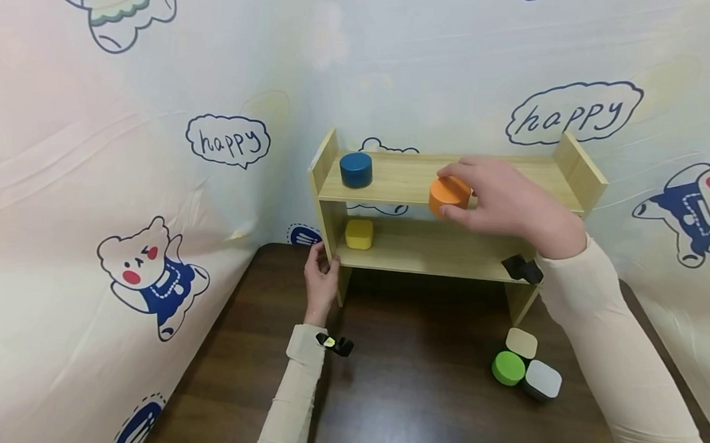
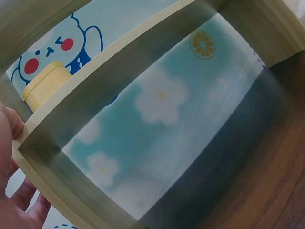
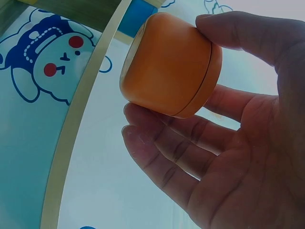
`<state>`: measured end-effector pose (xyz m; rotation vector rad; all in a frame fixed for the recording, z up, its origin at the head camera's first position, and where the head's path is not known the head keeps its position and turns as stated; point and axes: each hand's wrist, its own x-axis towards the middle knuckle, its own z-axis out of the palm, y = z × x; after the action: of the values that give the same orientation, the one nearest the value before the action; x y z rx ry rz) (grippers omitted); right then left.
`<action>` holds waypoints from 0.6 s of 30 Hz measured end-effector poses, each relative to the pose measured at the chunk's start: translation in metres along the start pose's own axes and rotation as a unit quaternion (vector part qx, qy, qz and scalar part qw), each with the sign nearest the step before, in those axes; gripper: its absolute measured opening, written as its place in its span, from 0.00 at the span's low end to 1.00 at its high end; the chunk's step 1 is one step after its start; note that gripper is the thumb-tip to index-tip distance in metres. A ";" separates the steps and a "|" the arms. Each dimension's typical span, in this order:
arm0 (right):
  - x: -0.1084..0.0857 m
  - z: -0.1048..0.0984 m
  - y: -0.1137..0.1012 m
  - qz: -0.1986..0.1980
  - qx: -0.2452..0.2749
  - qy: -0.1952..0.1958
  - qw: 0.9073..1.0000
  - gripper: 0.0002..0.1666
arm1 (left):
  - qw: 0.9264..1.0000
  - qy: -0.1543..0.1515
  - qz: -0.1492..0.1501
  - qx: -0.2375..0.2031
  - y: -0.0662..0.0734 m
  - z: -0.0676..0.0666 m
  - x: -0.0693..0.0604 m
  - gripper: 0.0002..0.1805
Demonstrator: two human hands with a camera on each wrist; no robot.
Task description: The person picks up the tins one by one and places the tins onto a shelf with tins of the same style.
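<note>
Pinching an orange container [image 1: 448, 197], the right grip [image 1: 503, 204] hovers.

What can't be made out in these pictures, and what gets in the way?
Head view: the lower tier's right end on the shelf and part of the orange container, both hidden by the right hand or sleeve.
Left wrist view: the yellow container's base, behind the shelf's edge; part of the left hand, cut off by the left edge.
Right wrist view: part of the blue container, cut off by the top edge.
</note>
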<state>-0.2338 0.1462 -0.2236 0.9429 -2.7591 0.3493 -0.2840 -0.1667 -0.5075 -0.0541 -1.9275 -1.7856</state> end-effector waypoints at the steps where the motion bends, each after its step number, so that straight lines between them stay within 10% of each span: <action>1: 0.002 -0.001 0.000 0.001 -0.001 -0.001 1.000 0.30 | 1.000 0.000 0.000 -0.001 0.000 0.001 0.001 0.21; 9: 0.015 -0.001 0.003 0.011 -0.002 -0.005 1.000 0.29 | 1.000 0.002 0.007 0.007 0.002 0.002 0.002 0.21; 18: 0.029 0.000 0.006 0.015 0.001 -0.012 1.000 0.28 | 1.000 0.001 0.018 0.005 0.037 0.001 -0.010 0.19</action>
<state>-0.2601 0.1338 -0.2170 0.9143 -2.7979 0.3472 -0.2623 -0.1579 -0.4773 -0.0835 -1.9215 -1.7519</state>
